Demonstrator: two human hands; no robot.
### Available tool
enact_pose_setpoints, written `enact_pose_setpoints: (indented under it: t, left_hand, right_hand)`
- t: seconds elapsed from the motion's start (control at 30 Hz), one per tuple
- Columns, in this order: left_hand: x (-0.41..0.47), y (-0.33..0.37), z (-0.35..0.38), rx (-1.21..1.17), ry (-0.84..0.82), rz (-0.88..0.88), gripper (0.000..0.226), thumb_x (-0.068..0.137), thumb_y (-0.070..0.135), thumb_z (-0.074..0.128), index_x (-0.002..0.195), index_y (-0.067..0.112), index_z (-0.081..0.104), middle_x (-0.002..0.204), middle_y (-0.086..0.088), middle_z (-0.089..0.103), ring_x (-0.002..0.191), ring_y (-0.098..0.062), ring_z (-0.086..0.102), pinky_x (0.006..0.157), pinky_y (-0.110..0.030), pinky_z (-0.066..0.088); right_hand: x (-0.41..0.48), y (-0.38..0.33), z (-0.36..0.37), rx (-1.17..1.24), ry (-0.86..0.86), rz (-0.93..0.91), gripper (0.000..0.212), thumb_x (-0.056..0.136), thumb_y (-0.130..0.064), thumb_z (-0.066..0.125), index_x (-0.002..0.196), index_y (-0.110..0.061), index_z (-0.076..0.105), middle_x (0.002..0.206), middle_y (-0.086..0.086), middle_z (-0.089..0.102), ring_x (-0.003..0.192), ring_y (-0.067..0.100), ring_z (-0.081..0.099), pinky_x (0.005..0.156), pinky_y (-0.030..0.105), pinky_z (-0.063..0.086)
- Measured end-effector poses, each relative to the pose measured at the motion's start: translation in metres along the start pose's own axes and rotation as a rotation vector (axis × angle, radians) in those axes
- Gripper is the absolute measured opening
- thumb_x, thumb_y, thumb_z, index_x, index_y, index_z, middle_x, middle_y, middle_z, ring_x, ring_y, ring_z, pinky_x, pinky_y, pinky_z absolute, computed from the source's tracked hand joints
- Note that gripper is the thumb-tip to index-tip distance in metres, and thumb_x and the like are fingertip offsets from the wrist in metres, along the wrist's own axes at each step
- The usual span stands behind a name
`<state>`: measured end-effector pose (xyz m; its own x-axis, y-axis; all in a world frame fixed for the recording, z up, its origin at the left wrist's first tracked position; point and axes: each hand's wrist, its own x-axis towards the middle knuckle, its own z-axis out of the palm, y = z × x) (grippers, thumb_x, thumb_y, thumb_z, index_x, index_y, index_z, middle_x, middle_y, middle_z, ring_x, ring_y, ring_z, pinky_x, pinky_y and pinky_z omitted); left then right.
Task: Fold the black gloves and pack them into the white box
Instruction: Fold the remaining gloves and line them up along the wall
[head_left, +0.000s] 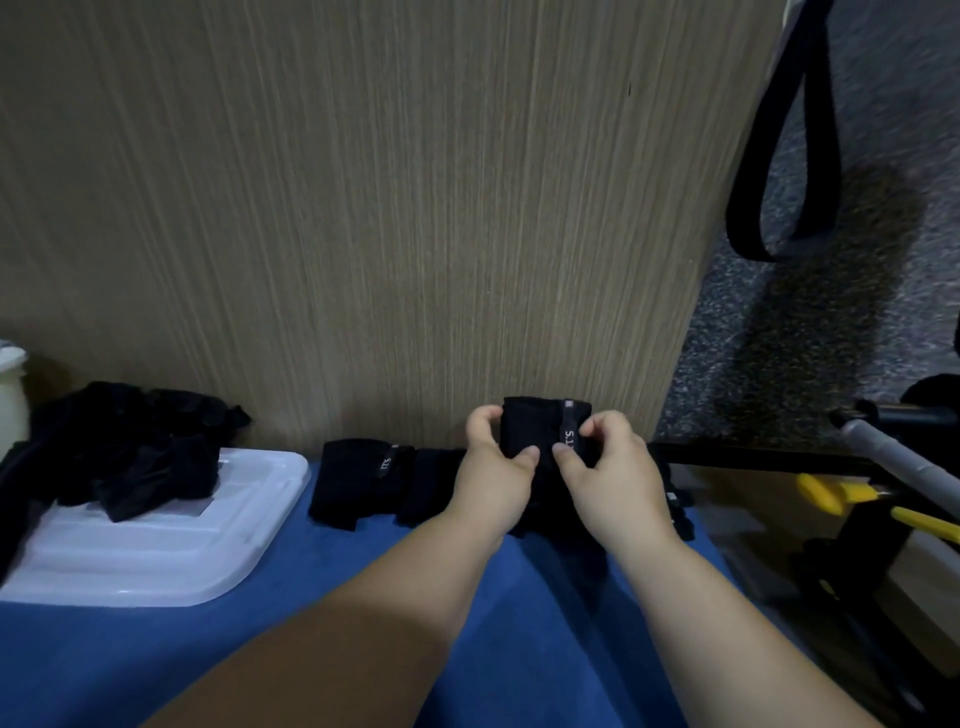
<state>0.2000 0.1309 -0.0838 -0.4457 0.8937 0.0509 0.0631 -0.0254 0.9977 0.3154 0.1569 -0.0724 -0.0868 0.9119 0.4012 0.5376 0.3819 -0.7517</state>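
Left hand (493, 462) and right hand (610, 473) each pinch one side of a folded black glove (535, 426) between thumb and curled fingers. They hold it at the far edge of the blue table (363, 597), in front of a wood-grain panel (363, 208). A strap with white lettering runs down the glove beside the right fingers. More folded gloves (358, 480) lie side by side on the table just left of the hands. Farther left, a loose pile of black gloves (130, 447) rests on the white box (156, 551).
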Motion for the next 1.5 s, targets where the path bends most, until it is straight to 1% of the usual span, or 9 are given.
enact_pose_setpoints:
  t: [0.17, 0.27, 0.33, 0.43, 0.53, 0.63, 0.73, 0.9, 1.5]
  left_hand:
    - [0.016, -0.011, 0.007, 0.309, -0.024, 0.032, 0.050, 0.093, 0.021, 0.058, 0.136, 0.025, 0.033, 0.108, 0.000, 0.062, 0.087, -0.011, 0.061, 0.064, -0.019, 0.047]
    - [0.018, -0.017, 0.009, 0.421, -0.038, 0.047, 0.052, 0.095, 0.024, 0.055, 0.141, 0.024, 0.031, 0.112, 0.001, 0.061, 0.091, -0.012, 0.059, 0.070, -0.021, 0.046]
    - [0.017, -0.019, 0.010, 0.577, -0.023, 0.086, 0.051, 0.096, 0.029, 0.052, 0.142, 0.023, 0.030, 0.122, -0.002, 0.056, 0.103, -0.016, 0.056, 0.079, -0.025, 0.046]
    - [0.016, -0.023, 0.010, 0.913, 0.103, 0.262, 0.050, 0.095, 0.035, 0.048, 0.141, 0.023, 0.032, 0.140, -0.001, 0.034, 0.127, -0.019, 0.033, 0.104, -0.032, 0.032]
    - [0.017, -0.024, 0.010, 0.991, 0.072, 0.473, 0.049, 0.096, 0.023, 0.046, 0.142, 0.031, 0.032, 0.150, 0.009, 0.021, 0.137, -0.014, 0.016, 0.113, -0.034, 0.015]
    - [0.022, -0.022, 0.013, 0.967, -0.156, 0.560, 0.048, 0.099, 0.013, 0.036, 0.143, 0.035, 0.038, 0.152, 0.017, 0.029, 0.144, -0.005, 0.008, 0.117, -0.034, 0.010]
    - [0.024, -0.025, 0.014, 0.985, -0.259, 0.517, 0.044, 0.104, 0.026, 0.027, 0.146, 0.037, 0.031, 0.151, 0.017, 0.032, 0.145, -0.004, 0.012, 0.115, -0.027, 0.010]
    - [0.026, -0.034, 0.010, 1.087, -0.255, 0.481, 0.047, 0.103, 0.042, 0.023, 0.150, 0.036, 0.022, 0.154, 0.012, 0.030, 0.142, -0.007, 0.021, 0.116, -0.026, 0.012]
    - [0.029, -0.042, 0.009, 1.309, -0.253, 0.481, 0.047, 0.101, 0.044, 0.028, 0.145, 0.032, 0.034, 0.145, 0.009, 0.039, 0.137, -0.012, 0.026, 0.117, -0.034, 0.013]
  right_hand:
    - [0.006, 0.011, 0.006, -0.181, -0.061, -0.005, 0.024, 0.090, -0.032, 0.062, 0.107, -0.021, 0.049, 0.104, -0.004, 0.043, 0.082, 0.012, 0.042, 0.069, 0.023, 0.032]
    - [0.005, 0.021, 0.010, -0.287, -0.049, -0.046, 0.028, 0.089, -0.039, 0.060, 0.108, -0.021, 0.051, 0.101, -0.005, 0.044, 0.087, 0.014, 0.047, 0.073, 0.025, 0.038]
    - [0.005, 0.031, 0.012, -0.458, -0.017, -0.089, 0.033, 0.088, -0.051, 0.054, 0.108, -0.025, 0.054, 0.106, -0.005, 0.052, 0.104, 0.018, 0.047, 0.089, 0.031, 0.038]
    - [0.006, 0.039, 0.010, -0.552, -0.028, -0.112, 0.043, 0.088, -0.063, 0.041, 0.114, -0.032, 0.057, 0.121, -0.011, 0.054, 0.123, 0.014, 0.036, 0.104, 0.039, 0.022]
    - [0.006, 0.047, 0.008, -0.540, -0.154, -0.067, 0.050, 0.093, -0.063, 0.025, 0.132, -0.039, 0.045, 0.142, -0.014, 0.042, 0.140, 0.010, 0.021, 0.116, 0.047, 0.003]
    - [0.006, 0.053, 0.006, -0.507, -0.260, 0.002, 0.055, 0.096, -0.059, 0.015, 0.145, -0.039, 0.026, 0.153, -0.016, 0.027, 0.146, 0.009, 0.006, 0.117, 0.050, -0.007]
    - [0.005, 0.056, 0.005, -0.488, -0.309, 0.053, 0.058, 0.097, -0.058, 0.012, 0.150, -0.035, 0.016, 0.158, -0.016, 0.016, 0.146, 0.008, -0.002, 0.118, 0.048, -0.008]
    - [0.003, 0.058, 0.008, -0.532, -0.326, 0.090, 0.063, 0.097, -0.056, 0.009, 0.153, -0.028, 0.011, 0.160, -0.013, 0.003, 0.146, 0.007, -0.010, 0.118, 0.045, -0.010]
    - [0.005, 0.063, 0.009, -0.556, -0.323, 0.109, 0.062, 0.098, -0.056, 0.017, 0.153, -0.028, 0.010, 0.160, -0.013, 0.002, 0.146, 0.007, -0.011, 0.118, 0.044, -0.009]
